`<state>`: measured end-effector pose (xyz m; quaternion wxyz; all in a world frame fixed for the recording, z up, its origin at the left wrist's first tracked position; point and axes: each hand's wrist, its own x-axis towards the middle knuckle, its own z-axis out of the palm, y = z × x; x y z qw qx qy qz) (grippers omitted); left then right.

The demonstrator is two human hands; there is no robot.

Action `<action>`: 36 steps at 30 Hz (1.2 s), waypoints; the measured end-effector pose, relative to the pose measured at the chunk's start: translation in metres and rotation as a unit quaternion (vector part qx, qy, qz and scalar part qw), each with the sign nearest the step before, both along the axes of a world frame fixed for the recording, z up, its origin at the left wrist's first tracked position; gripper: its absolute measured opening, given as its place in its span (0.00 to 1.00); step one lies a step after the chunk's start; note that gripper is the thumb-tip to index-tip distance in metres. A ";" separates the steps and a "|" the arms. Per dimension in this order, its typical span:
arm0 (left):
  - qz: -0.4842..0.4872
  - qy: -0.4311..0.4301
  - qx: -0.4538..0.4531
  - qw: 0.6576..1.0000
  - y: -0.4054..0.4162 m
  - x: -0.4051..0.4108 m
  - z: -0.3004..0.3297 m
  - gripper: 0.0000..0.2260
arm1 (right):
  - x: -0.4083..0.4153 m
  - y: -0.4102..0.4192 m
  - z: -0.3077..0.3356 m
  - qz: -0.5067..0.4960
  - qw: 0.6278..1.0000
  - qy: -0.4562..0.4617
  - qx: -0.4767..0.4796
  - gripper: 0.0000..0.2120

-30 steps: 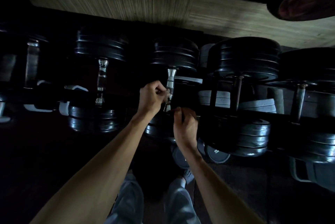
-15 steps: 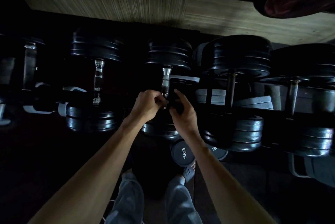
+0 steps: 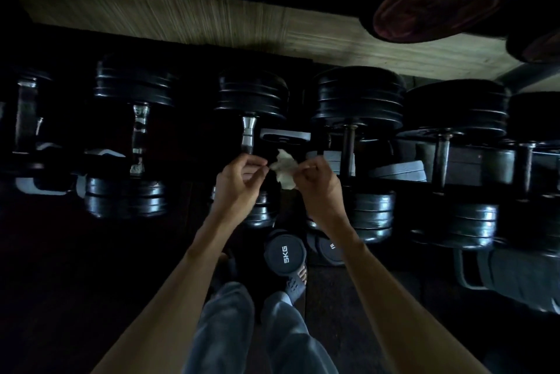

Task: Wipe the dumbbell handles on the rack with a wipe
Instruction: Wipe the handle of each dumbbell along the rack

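Dark rack (image 3: 472,173) carries a row of black dumbbells (image 3: 251,143)

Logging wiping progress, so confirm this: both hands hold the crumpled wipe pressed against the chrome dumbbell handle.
Not quite. In the head view the left hand and right hand hold the crumpled wipe between them, but it is off the chrome dumbbell handle, below and to its right.

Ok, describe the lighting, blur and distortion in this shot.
Head view: very dim, rack shadows swallow detail; glare only on the chrome dumbbell handle; wide-angle bending curves the wooden floor; slight motion blur softens the wipe pinched between left hand and right hand.
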<state>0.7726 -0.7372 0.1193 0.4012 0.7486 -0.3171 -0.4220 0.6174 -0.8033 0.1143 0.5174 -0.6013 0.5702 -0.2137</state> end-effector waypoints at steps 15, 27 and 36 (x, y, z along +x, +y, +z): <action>0.019 -0.088 -0.011 0.996 -0.046 -0.126 -0.016 0.10 | -0.086 -0.067 0.016 -0.196 0.977 0.080 0.002 0.09; 0.121 -0.187 0.066 0.973 -0.072 -0.176 -0.027 0.21 | -0.071 -0.122 -0.022 -0.060 0.986 0.152 -0.037 0.10; 0.127 -0.196 0.063 0.970 -0.073 -0.177 -0.026 0.22 | -0.109 -0.119 -0.036 0.154 0.969 0.169 0.098 0.10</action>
